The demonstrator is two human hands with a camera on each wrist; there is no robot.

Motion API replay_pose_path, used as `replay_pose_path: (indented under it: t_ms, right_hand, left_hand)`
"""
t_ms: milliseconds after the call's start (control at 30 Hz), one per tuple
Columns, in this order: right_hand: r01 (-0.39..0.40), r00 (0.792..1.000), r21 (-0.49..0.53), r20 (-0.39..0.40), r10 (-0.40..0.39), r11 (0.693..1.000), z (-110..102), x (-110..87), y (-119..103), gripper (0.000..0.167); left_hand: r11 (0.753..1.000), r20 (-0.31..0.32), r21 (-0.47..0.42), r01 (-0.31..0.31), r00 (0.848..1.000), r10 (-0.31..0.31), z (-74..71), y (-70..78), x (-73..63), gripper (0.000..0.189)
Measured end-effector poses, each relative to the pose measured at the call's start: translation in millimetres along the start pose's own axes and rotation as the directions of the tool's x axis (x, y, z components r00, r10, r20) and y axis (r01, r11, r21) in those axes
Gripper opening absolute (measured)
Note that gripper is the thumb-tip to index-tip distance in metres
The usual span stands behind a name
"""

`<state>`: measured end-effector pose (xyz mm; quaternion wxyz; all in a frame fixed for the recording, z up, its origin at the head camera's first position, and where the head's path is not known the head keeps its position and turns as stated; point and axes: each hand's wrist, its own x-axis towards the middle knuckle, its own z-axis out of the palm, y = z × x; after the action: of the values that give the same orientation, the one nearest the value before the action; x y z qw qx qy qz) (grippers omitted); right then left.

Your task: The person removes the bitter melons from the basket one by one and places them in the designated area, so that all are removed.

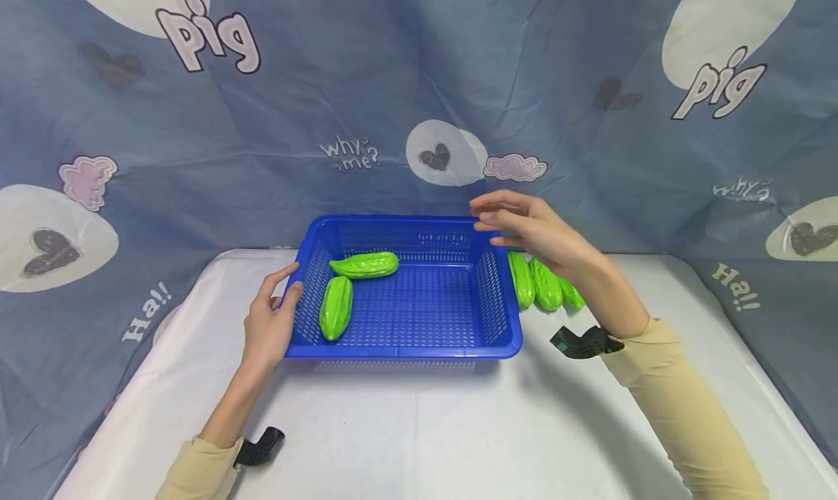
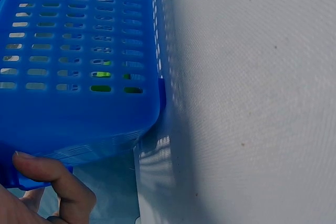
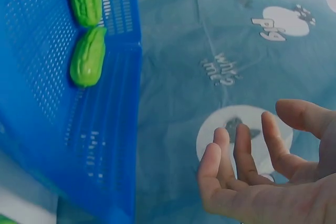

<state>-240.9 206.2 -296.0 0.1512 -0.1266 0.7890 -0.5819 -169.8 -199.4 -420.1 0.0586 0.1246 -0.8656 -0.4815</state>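
Observation:
A blue perforated plastic basket (image 1: 406,351) stands on the white table. At its left side my left hand (image 1: 270,322) grips the rim; the left wrist view has the thumb (image 2: 44,170) curled over that edge. Two glossy green bitter melons lie inside near the left wall, one crosswise (image 1: 366,265), the other lengthwise (image 1: 337,308). Above the basket's back right corner is my right hand (image 1: 533,227), holding nothing. The right wrist view shows its fingers spread and slightly bent.
Several more green bitter melons (image 1: 547,284) lie side by side on the table (image 1: 419,427), just right of the basket and partly hidden by my right forearm. A blue printed cloth (image 1: 288,107) hangs behind and along the sides.

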Motion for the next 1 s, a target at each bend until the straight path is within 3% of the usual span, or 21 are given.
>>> replay_pose_path:
  t_ms: [500,1000]
  right_hand:
    - [0.033,0.99,0.06,0.132,-0.041,0.998,46,28.0,-8,0.042]
    - [-0.051,0.971,0.177,0.241,0.007,0.983,82,75.3,-6,0.041]
  left_hand:
    - [1.0,0.01,-0.01,0.0,1.0,0.0,-0.6,-0.1,0.0,0.051]
    - [1.0,0.008,-0.017,-0.007,1.0,0.007,-1.5,-0.9,0.2,0.051]
